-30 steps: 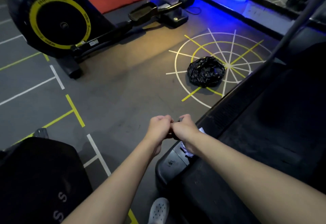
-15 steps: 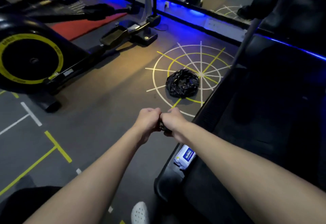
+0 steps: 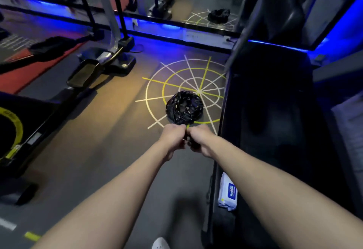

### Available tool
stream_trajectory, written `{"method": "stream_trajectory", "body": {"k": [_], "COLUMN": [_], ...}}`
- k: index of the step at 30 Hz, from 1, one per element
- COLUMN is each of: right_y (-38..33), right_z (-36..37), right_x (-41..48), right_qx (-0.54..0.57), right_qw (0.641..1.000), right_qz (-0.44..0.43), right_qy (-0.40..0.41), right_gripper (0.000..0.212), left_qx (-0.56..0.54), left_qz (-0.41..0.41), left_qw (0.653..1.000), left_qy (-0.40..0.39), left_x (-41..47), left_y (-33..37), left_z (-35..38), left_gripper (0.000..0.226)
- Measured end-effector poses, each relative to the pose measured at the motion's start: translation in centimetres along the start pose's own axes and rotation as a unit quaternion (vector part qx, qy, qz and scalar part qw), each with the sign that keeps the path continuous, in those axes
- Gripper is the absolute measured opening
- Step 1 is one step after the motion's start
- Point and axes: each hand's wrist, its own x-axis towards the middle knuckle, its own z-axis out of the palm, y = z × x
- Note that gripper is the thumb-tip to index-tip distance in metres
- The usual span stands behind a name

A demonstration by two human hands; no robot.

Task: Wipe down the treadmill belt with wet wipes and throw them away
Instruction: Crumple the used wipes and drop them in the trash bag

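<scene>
My left hand (image 3: 173, 137) and right hand (image 3: 200, 140) are pressed together knuckle to knuckle, fingers curled, both gripping a small dark wad (image 3: 189, 141) between them, too hidden to name; they hang over the grey floor (image 3: 110, 131), near a crumpled black plastic bag (image 3: 184, 107) lying on a white and yellow target marking (image 3: 176, 76); to my right runs the dark treadmill belt (image 3: 275, 121); a pack of wet wipes (image 3: 227, 193) sits on its side rail by my right forearm; an elliptical trainer (image 3: 82, 76) stands off left

Elliptical trainer (image 3: 84, 76) left; blue light strip (image 3: 157, 27) behind.
</scene>
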Motion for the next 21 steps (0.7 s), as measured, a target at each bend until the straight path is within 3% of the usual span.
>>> {"method": "stream_trajectory", "body": {"k": [3, 6, 9, 12, 18, 19, 21], "right_y": [-2.8, -5.2, -7.0, -9.0, -14.3, -15.1, -17.2], "right_z": [1.7, 3.3, 4.1, 4.9, 9.4, 9.7, 10.4], "right_x": [1.2, 3.0, 5.1, 8.1, 20.6, 21.5, 25.4], "right_qx": [0.013, 0.042, 0.08, 0.087, 0.127, 0.124, 0.118], "right_qw": [0.999, 0.998, 0.996, 0.995, 0.99, 0.99, 0.991], "right_qz": [-0.014, -0.014, -0.001, 0.009, -0.013, -0.013, -0.015], "right_qy": [0.03, 0.048, 0.041, 0.04, 0.053, 0.058, 0.059], "right_gripper": [0.015, 0.014, 0.024, 0.033, 0.069, 0.065, 0.035], "left_qx": [0.006, 0.015, 0.031, 0.054, 0.087, 0.087, 0.09], "left_qz": [0.003, 0.006, 0.009, 0.012, 0.012, 0.006, -0.008], "left_qw": [1.0, 1.0, 0.998, 0.996, 0.995, 0.995, 0.995], "left_qy": [-0.012, -0.026, -0.052, -0.063, -0.047, -0.039, -0.03], "left_x": [2.1, 4.8, 7.9, 11.7, 24.5, 26.0, 30.8], "left_y": [2.4, 4.2, 5.4, 6.7, 10.6, 10.9, 12.4], "left_z": [-2.1, -3.5, -4.8, -6.2, -9.4, -9.7, -10.7], "left_gripper": [0.018, 0.02, 0.017, 0.028, 0.026, 0.027, 0.031]}}
